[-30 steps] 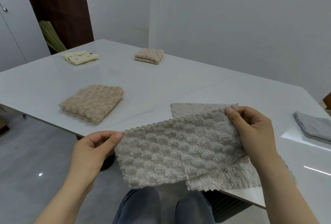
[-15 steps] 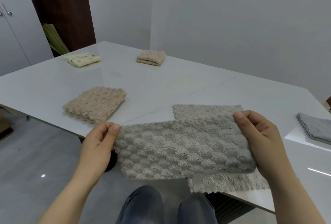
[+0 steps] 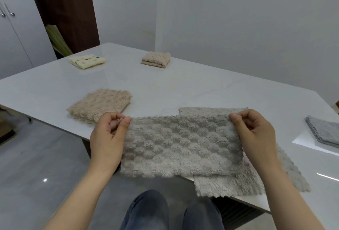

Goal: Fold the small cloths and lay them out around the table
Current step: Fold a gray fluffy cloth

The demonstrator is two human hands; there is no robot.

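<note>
A grey bubble-textured cloth point(image 3: 181, 147), folded in half, hangs stretched between my hands at the table's near corner. My left hand point(image 3: 108, 136) pinches its top left corner. My right hand point(image 3: 256, 138) pinches its top right corner. Under it a second grey cloth point(image 3: 229, 183) lies flat on the table, its lower edge hanging over the table's edge. A folded beige cloth point(image 3: 100, 104) sits left of my hands. At the far side lie a smaller folded beige cloth point(image 3: 156, 59) and a folded cream dotted cloth point(image 3: 86, 61).
A folded grey cloth point(image 3: 324, 130) lies at the right edge of the white marble table point(image 3: 165, 86). White cabinets point(image 3: 16, 33) and a brown door stand at the far left. My knees show below the table's corner.
Both hands have lifted the folded cloth's top edge up and pulled it flat and level; the left hand rose and moved forward over the table's edge.
</note>
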